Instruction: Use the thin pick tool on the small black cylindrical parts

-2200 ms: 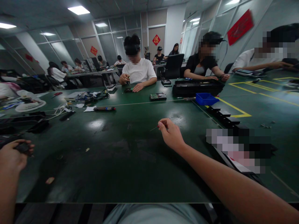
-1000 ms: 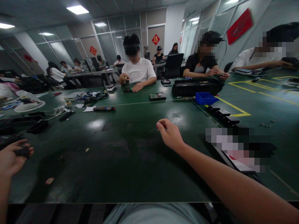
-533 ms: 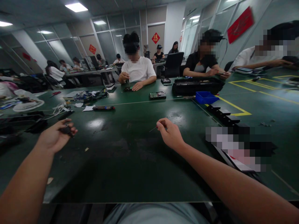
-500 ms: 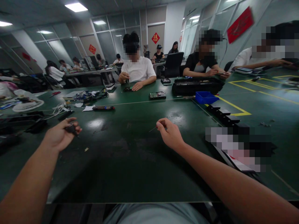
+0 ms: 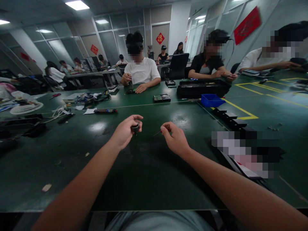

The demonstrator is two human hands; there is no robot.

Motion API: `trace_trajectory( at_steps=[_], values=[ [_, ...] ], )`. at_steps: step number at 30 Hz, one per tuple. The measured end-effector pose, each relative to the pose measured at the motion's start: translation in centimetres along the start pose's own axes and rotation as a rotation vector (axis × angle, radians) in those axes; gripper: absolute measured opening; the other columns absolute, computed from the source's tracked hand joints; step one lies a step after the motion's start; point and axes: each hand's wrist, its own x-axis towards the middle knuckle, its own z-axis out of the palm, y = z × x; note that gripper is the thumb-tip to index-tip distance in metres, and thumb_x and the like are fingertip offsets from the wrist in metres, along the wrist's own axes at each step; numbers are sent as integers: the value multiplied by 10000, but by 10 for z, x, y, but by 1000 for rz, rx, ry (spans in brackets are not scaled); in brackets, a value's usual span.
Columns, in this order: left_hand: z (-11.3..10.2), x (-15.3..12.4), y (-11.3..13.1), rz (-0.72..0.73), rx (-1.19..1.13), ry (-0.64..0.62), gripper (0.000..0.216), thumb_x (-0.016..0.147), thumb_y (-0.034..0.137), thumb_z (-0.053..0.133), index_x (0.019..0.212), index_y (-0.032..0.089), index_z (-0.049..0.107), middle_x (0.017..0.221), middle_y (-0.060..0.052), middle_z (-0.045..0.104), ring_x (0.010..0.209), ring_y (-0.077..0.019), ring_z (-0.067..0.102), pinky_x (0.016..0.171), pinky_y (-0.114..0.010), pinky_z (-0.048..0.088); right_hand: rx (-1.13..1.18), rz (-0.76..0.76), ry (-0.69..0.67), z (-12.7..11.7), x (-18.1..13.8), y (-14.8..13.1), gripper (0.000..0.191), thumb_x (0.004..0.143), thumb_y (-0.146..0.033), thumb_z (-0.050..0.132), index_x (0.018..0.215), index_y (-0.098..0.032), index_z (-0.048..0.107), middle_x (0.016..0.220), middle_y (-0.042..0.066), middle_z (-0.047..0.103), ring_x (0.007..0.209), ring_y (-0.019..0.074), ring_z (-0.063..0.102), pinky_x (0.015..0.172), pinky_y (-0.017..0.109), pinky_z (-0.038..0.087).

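Note:
My left hand (image 5: 125, 133) is above the green table (image 5: 134, 179), left of centre, its fingers closed around a small dark round object (image 5: 135, 128). The exact kind of that object cannot be made out. To its right, my right hand (image 5: 177, 138) grips a thin-shafted screwdriver (image 5: 167, 128) by its reddish handle. The screwdriver's slim shaft points left and slightly down, toward my left hand. A gap separates the two hands, and the shaft touches nothing that I can see. My fingers partly cover both held things.
Ahead lies a drive-like unit with a green circuit board (image 5: 162, 98). A blue bin (image 5: 213, 100) and a long black casing (image 5: 204, 89) stand at the right. Left are a dark pen-shaped tool (image 5: 106, 111) and white cables (image 5: 59, 111). A person in a white shirt (image 5: 141, 72) sits opposite.
My left hand has moved from the far left to the middle, close to my right hand, carrying the small dark object. My right hand stays nearly still with the screwdriver.

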Motion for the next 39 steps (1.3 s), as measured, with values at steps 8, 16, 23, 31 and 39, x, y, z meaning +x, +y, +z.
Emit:
trace_trajectory(
  at_steps=[8, 16, 23, 31, 39],
  values=[
    [14, -2, -57, 64, 381, -97, 317, 716, 140, 468, 991, 166, 624, 735, -15, 571, 701, -161, 513, 705, -298, 400, 12, 38, 12, 1, -1, -6, 236, 967, -402, 496, 904, -211, 618, 728, 15, 662, 680, 181, 636, 659, 307, 432],
    [-5, 0, -71, 225, 839, -141, 597, 712, 18, 527, 1283, 189, 520, 1098, -69, 611, 1014, -203, 578, 930, -352, 448, 230, 97, -31, 3, -3, -4, 233, 948, -401, 519, 850, -212, 614, 663, -10, 611, 623, 159, 590, 625, 307, 437],
    [-8, 5, -71, 315, 885, -93, 303, 832, 121, 637, 1125, 197, 650, 1162, -77, 648, 1096, -236, 595, 1010, -412, 452, 581, 150, 108, 7, 2, 8, 206, 907, -402, 559, 948, -211, 621, 790, 28, 668, 722, 175, 637, 713, 354, 526],
    [-10, 8, -73, 331, 887, -39, 383, 832, 153, 690, 1209, 205, 648, 1220, -78, 661, 1148, -248, 600, 1052, -425, 435, 479, 143, 72, 7, 1, 4, 217, 909, -418, 560, 941, -211, 617, 793, 37, 686, 732, 183, 653, 735, 365, 536],
    [-12, 8, -74, 360, 861, -66, 375, 834, 150, 700, 1201, 219, 668, 1224, -56, 673, 1158, -225, 602, 1057, -391, 424, 447, 165, 88, 10, 2, 8, 246, 913, -425, 545, 973, -198, 616, 829, 54, 701, 766, 194, 671, 761, 374, 532]
  ],
)
